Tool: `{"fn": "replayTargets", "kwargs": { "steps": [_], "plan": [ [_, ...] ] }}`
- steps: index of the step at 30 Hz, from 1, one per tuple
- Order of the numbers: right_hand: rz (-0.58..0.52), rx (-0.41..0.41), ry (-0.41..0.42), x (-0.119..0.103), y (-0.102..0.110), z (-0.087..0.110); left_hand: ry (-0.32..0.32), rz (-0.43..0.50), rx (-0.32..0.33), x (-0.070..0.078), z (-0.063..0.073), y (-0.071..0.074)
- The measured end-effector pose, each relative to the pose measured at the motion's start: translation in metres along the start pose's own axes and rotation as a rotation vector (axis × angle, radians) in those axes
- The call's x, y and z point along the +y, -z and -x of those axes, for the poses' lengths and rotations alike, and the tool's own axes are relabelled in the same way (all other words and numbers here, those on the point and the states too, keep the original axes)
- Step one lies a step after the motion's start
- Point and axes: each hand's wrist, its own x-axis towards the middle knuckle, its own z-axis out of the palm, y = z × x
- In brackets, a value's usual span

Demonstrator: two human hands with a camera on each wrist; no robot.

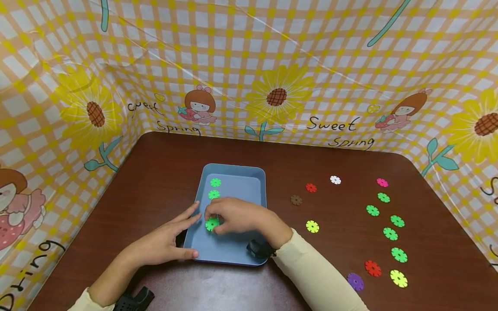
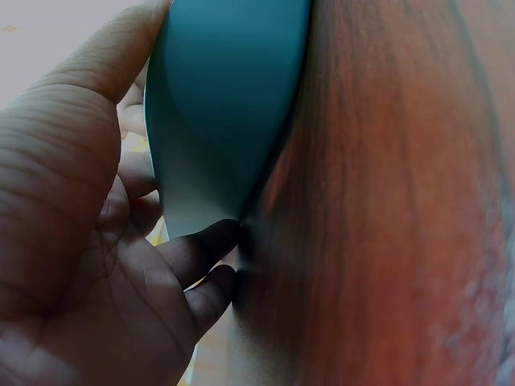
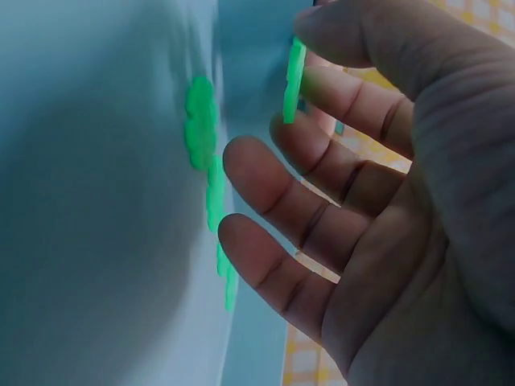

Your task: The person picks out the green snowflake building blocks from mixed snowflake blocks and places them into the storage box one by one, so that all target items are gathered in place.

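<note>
A shallow blue-grey tray (image 1: 243, 190) lies on the table. My right hand (image 1: 237, 216) is over its left half, pinching a green notched disc (image 3: 294, 80) edge-on between thumb and index finger; the other fingers fan out loosely. Several more green notched discs (image 3: 201, 125) line the tray floor in a row, two at the far end (image 1: 215, 182) plain in the head view and others partly covered by the hand. My left hand (image 1: 165, 239) rests against the tray's left side, fingers spread along the rim and thumb at the near corner. Two of its fingertips (image 2: 217, 241) reach down by the tabletop.
Right of the tray, loose notched discs are scattered on the dark wooden table (image 1: 163, 172): several green ones (image 1: 390, 233), plus red (image 1: 373, 268), yellow (image 1: 312, 226), brown (image 1: 296, 200), white (image 1: 335, 180), pink (image 1: 382, 182) and purple (image 1: 355, 281). A checked cloth (image 1: 233, 56) encloses the back and sides.
</note>
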Motion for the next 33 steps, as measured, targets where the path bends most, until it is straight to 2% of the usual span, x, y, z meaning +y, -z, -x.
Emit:
{"fn": "replayTargets", "kwargs": {
  "steps": [10,33],
  "plan": [
    [0.063,-0.103,0.024,-0.006,-0.011,-0.007,0.004,0.02,-0.008,0.0,-0.001,0.0],
    [0.069,-0.127,0.027,-0.006,-0.014,-0.008,-0.002,0.017,-0.014,0.0,-0.001,0.0]
  ]
}}
